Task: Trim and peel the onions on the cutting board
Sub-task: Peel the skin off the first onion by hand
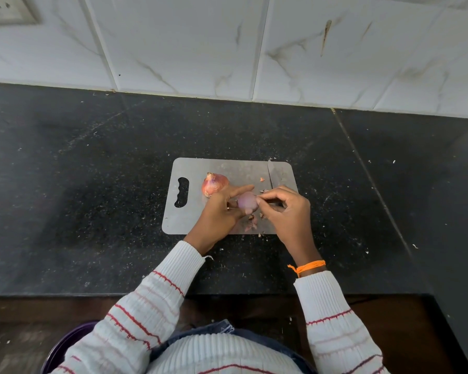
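Observation:
A grey cutting board [195, 168] lies on the black counter. An unpeeled reddish onion [214, 184] sits on its middle left. Just in front of that onion, my left hand [219, 214] holds a pale purple, partly peeled onion [247, 202] above the board, index finger stretched out over it. My right hand [287, 211] pinches at that onion's right end with thumb and fingertips. A knife lies on the board's right side, its blade [273, 175] pointing away from me and its handle hidden under my right hand. Peel scraps [251, 224] lie below the hands.
The black granite counter [92, 184] runs to a white tiled wall [227, 49] behind. A wall socket [8, 9] is at the top left. A purple bowl rim [65, 344] shows near my left elbow, below the counter's front edge.

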The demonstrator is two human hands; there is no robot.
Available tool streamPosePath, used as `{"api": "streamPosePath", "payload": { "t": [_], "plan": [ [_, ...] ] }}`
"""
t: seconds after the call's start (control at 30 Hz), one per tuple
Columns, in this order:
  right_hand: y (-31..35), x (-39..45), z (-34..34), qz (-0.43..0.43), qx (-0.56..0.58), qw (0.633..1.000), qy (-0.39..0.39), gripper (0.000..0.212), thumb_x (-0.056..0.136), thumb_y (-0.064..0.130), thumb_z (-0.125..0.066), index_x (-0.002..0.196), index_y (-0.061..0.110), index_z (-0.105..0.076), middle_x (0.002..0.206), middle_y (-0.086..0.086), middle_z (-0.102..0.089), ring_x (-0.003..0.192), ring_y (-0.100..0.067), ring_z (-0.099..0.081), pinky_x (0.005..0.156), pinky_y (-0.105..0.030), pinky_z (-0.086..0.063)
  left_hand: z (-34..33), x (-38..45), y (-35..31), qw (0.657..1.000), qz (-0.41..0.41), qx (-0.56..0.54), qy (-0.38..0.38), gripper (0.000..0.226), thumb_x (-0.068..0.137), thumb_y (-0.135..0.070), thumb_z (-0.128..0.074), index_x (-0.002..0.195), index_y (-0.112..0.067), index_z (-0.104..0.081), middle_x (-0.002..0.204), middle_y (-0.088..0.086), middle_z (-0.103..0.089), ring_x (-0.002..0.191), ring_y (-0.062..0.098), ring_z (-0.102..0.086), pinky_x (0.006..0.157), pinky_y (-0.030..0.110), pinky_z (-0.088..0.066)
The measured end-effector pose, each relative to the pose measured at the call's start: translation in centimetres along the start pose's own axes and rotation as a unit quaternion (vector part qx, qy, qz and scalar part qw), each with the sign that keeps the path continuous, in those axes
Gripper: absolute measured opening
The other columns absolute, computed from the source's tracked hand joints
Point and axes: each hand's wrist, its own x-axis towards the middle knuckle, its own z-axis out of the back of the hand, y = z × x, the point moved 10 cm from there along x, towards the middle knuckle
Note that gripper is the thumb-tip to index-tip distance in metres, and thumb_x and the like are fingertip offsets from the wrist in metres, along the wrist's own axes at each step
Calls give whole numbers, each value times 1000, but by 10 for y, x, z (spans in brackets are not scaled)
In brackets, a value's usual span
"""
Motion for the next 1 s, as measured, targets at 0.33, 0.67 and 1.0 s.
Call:
{"api": "streamPosePath", "payload": {
  "t": [0.33, 0.67, 1.0],
  "plan": [
    [-8, -7, 0, -49, 20, 998, -15, 9, 80, 5, -71, 88, 5, -73, 81, 6, -64, 75, 4, -61, 70, -7, -48, 1, -4, 2, 1000, 17, -21, -11, 51, 80, 5, -67, 127, -12, -57, 109, -2, -63, 74, -12, -61, 71, 9, -49],
    [-13, -8, -5, -44, -12, 999, 1, 4, 86, 3, -62, 89, 4, -63, 85, 0, -58, 76, 0, -56, 67, -7, -44, -9, -8, 2, 995, 30, -94, 24, 44, 83, 9, -61, 124, -8, -56, 108, -1, -63, 78, -8, -63, 68, 10, -49],
    [-44, -13, -4, -113, -56, 992, 7, 2, 88, 6, -62, 89, 6, -61, 88, -1, -57, 70, -2, -53, 63, -8, -45, -20, -9, 8, 959, 74, -259, 82, 41, 87, 13, -50, 119, -12, -57, 116, 0, -61, 105, 11, -61, 94, 29, -50]
  ]
}}
